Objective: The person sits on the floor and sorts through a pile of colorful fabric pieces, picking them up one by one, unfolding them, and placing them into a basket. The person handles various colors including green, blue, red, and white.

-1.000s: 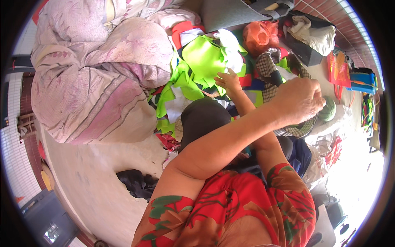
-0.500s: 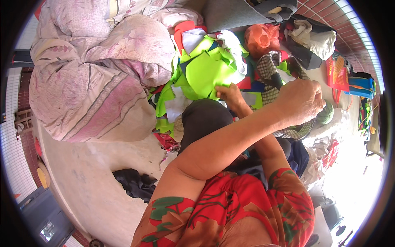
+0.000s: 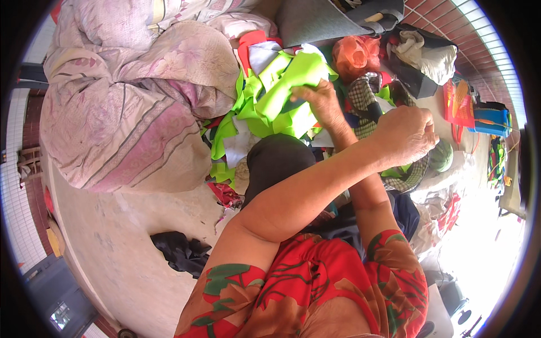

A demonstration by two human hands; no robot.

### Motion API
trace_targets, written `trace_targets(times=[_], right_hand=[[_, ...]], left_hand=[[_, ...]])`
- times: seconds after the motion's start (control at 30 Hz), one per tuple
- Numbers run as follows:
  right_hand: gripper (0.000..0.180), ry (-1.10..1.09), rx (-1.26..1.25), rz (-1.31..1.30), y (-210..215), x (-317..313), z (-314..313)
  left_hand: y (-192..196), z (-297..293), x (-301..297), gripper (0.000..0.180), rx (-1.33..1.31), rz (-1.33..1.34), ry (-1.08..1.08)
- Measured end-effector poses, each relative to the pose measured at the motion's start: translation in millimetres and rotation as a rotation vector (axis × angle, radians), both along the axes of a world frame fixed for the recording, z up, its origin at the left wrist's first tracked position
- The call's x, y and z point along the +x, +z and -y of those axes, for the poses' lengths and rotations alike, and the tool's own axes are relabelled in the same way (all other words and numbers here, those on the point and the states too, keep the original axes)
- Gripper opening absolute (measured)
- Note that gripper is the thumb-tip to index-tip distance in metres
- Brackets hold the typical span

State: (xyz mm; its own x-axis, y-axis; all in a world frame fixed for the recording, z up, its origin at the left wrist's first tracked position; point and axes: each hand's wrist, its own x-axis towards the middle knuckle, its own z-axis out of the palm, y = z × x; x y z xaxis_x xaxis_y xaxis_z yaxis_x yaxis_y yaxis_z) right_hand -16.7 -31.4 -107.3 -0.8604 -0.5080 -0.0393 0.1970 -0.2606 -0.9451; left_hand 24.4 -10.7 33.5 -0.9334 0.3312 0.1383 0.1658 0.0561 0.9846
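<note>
Concrete floor (image 3: pixel 112 265), sunlit, with a brick wall (image 3: pixel 451 17) at upper right; a heap of textiles covers the upper half of the view.

Item 1. Green cloth (image 3: pixel 282 90): neon scraps in a loose pile at upper centre, lying over red and white pieces and just beside the quilt.

Item 2. Right hand (image 3: pixel 322 100): the arm crosses under the other one and reaches up to the pile. The fingers are pinched on an edge of the green cloth, along with a dark bit of fabric beneath it.

Item 3. Left hand (image 3: pixel 407 135): the arm reaches across to the right. The fingers are curled tight into a fist over the checked cloth (image 3: pixel 366 96). Whether anything lies inside the fist cannot be told.

Item 4. Quilt (image 3: pixel 124 112): a large pink floral bundle at left, resting on the floor.

Item 5. Dark cloth (image 3: pixel 279 163): a rounded mound below the green pile, partly behind the left forearm.

Item 6. Black rag (image 3: pixel 180 250): alone on the floor, well apart from the heap.

Item 7. Orange bag (image 3: pixel 355 53): crumpled, above the checked cloth.

Item 8. Red basket (image 3: pixel 457 104) and a round green thing (image 3: pixel 442 155), both at far right.

Step in hand, as judged: picking through the heap, one green piece gripped but not lifted clear. Next move calls for a firm pinch and a pull up and away, since the neighbouring scraps overlap and may drag along.
</note>
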Motion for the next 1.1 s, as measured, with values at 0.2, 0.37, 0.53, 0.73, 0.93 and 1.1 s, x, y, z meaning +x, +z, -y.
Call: trace_targets(times=[0.2, 0.37, 0.53, 0.73, 0.93, 1.1], right_hand=[[0.025, 0.020, 0.435, -0.185, -18, -33, -13], [0.026, -0.211, 0.918, -0.263, -85, -4, -47], [0.024, -0.286, 1.156, -0.480, -80, -3, -63], [0.021, -0.495, 0.982, -0.961, -34, -26, -55], [0.021, -0.354, 0.557, -0.418, -52, -13, -45], [0.028, 0.070, 0.900, -0.963, -63, 37, -18]], left_hand=[[-4, -6, 0, 0.024, 0.001, -0.018, 0.019], [-1, -5, 2, 0.024, -0.033, -0.051, 0.032], [1, -3, 2, 0.024, -0.089, -0.017, 0.034], [-6, -7, -1, 0.022, -0.085, -0.051, 0.066], [-2, -8, 0, 0.022, -0.069, -0.048, 0.047], [-3, -3, 1, 0.023, -0.049, -0.038, 0.031]])
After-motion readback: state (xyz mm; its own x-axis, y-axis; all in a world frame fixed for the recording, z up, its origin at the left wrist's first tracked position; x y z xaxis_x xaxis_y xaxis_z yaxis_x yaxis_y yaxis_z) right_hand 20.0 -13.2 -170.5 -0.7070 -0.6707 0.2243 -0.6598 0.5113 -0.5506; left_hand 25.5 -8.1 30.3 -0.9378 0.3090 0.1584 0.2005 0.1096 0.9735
